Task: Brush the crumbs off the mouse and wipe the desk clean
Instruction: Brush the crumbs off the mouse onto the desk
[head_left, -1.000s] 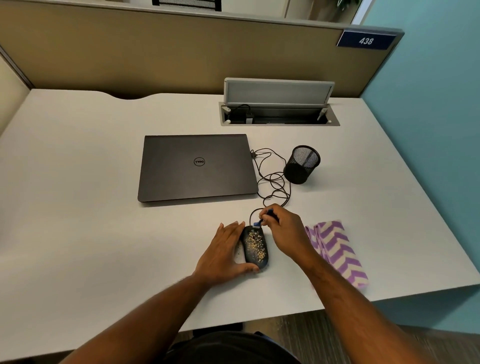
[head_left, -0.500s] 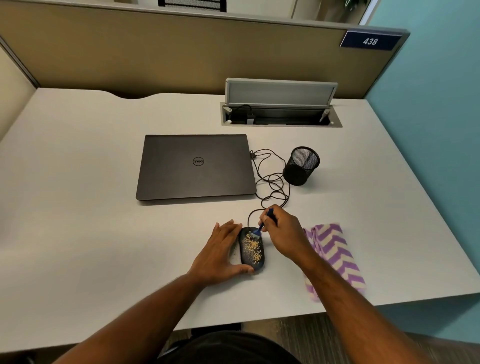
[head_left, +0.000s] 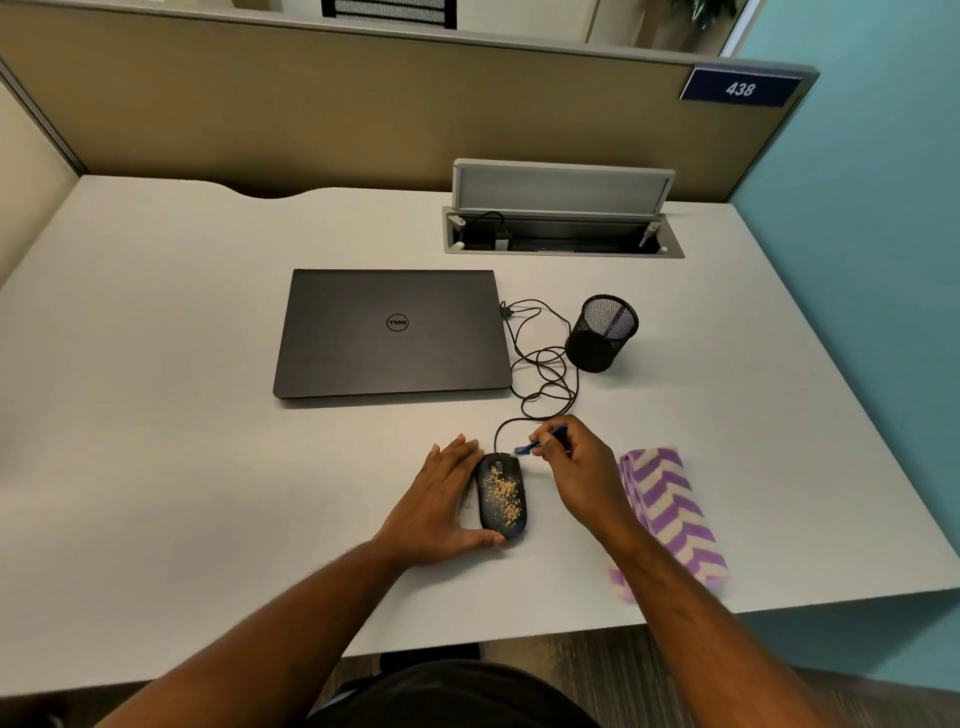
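My left hand (head_left: 441, 499) lay flat, fingers straight against the mouse (head_left: 503, 498), steadying it mid-desk (head_left: 156, 467). Crumbs (head_left: 503, 493) still covered it. My right hand (head_left: 576, 467) pinched the brush (head_left: 535, 444), which had lifted off the mouse's front, so sweeping had barely begun.

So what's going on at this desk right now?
A person is cleaning a black wired mouse whose top is covered in tan crumbs. The left hand steadies the mouse from its left side, fingers lying along it. The right hand pinches a small blue brush, its tip at the mouse's front right edge. A purple-and-cream chevron cloth lies untouched on the desk to the right, so no wiping is under way.
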